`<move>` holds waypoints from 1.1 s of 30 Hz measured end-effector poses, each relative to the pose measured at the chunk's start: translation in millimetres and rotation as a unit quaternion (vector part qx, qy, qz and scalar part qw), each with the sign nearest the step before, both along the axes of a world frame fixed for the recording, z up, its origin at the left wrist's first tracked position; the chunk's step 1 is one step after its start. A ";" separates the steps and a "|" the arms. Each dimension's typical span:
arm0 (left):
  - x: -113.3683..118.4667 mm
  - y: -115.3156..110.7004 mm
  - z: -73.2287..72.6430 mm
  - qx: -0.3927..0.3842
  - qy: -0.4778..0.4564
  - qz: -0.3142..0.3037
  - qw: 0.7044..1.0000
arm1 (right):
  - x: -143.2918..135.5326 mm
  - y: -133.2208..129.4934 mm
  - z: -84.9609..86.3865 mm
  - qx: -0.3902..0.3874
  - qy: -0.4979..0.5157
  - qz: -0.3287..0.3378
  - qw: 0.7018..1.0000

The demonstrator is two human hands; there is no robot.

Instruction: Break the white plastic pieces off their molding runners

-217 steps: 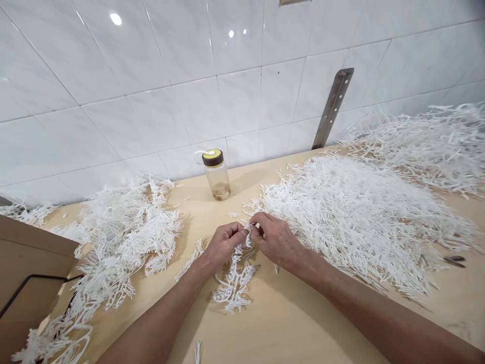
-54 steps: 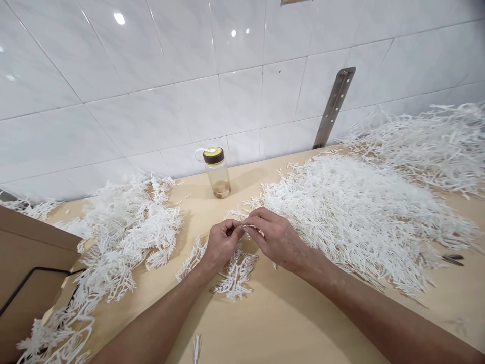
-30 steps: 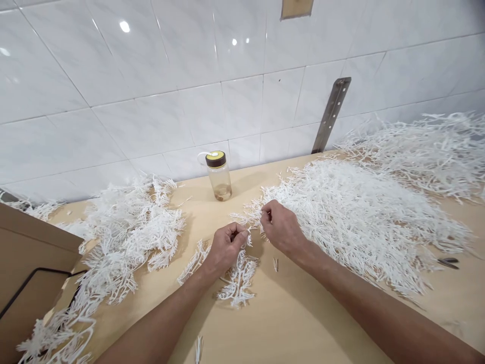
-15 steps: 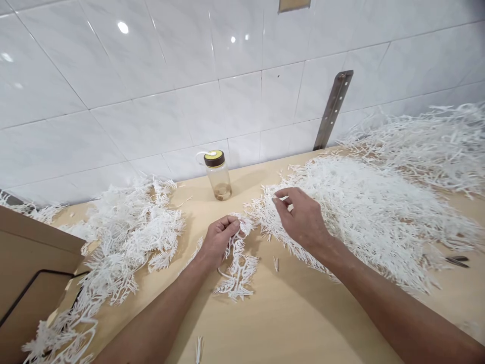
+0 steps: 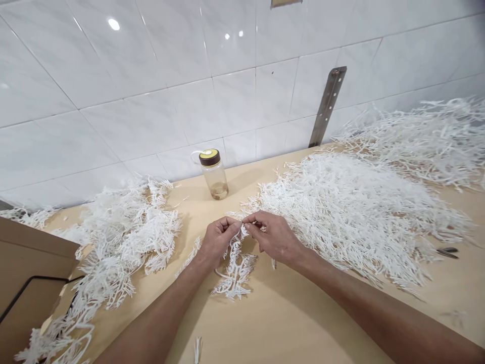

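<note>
Item: white branched strand (image 5: 234,282), one, hanging from your fingers, its lower tufts at or just above the table (image 5: 288,323), well in from the wall-side edge, between two heaps.

Grip, left: your left hand (image 5: 222,236) has thumb and forefinger pinched together on the strand's upper end. Grip, right: your right hand (image 5: 273,236) meets it there, thumb and forefinger nearly together; whether they have hold of a tip is too small to tell.

Handling, as judged: very light; soft and springy along the stem; thin side branches, apt to snag on each other and perhaps snap if tugged. Best held by the thicker stem near a fork, fingertips only, rather than by the fine ends.

Stock: tangled left heap (image 5: 125,227), toward the table's left side; broad right heap (image 5: 356,212) of finer pieces, by your right forearm; a further heap (image 5: 428,141) at the far right corner. One loose sprig (image 5: 197,349), on the near part of the table.

Containers: see-through bottle (image 5: 214,178), upright near the wall-side edge, dark lid with yellow top, lid on; a little brownish matter at the bottom, kind unclear. Brown cardboard (image 5: 34,263), left side, possibly a box; any contents hidden.
</note>
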State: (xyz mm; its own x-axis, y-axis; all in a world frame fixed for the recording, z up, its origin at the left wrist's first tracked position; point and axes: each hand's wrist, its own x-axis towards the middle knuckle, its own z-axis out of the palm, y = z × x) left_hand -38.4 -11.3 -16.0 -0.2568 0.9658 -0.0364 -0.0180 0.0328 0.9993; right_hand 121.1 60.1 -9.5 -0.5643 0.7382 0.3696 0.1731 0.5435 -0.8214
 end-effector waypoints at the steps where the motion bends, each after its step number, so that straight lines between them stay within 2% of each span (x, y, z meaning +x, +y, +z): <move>1: 0.3 0.1 -0.3 -0.001 0.008 0.003 1.000 | -0.5 -0.7 -0.4 0.000 -0.001 -0.003 1.000; 7: 2.3 0.4 -0.5 0.005 0.081 0.040 0.996 | -1.7 -2.1 -5.6 0.049 -0.002 -0.004 0.999; 14: 3.5 0.8 1.3 0.011 0.128 0.057 0.990 | -1.1 1.8 -7.5 -0.047 -0.011 0.031 0.998; 19: 5.4 0.2 4.4 0.009 0.113 0.068 0.991 | -5.8 -2.0 -6.7 0.047 -0.034 -0.021 0.998; 22: 1.9 0.3 4.5 -0.011 0.067 0.029 0.997 | -8.0 -3.5 -7.5 0.093 -0.064 -0.041 0.993; 26: -3.9 1.9 4.7 -0.034 0.027 -0.050 0.998 | -7.0 -1.9 -9.4 0.113 -0.087 -0.021 0.990; 31: -4.0 1.8 8.1 -0.048 0.033 -0.085 0.995 | -5.1 0.5 -13.0 0.108 -0.052 -0.013 0.993; 33: -4.3 1.2 8.7 -0.044 0.035 -0.075 0.996 | -5.1 1.1 -14.5 0.111 -0.046 -0.014 0.993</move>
State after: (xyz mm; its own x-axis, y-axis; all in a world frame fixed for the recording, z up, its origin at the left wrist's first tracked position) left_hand -42.7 -10.1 -7.3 -0.1145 0.9873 -0.1103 0.0625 0.1180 0.9911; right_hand 116.0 61.1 -24.0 -0.5836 0.6602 0.4729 0.2604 0.7037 -0.6611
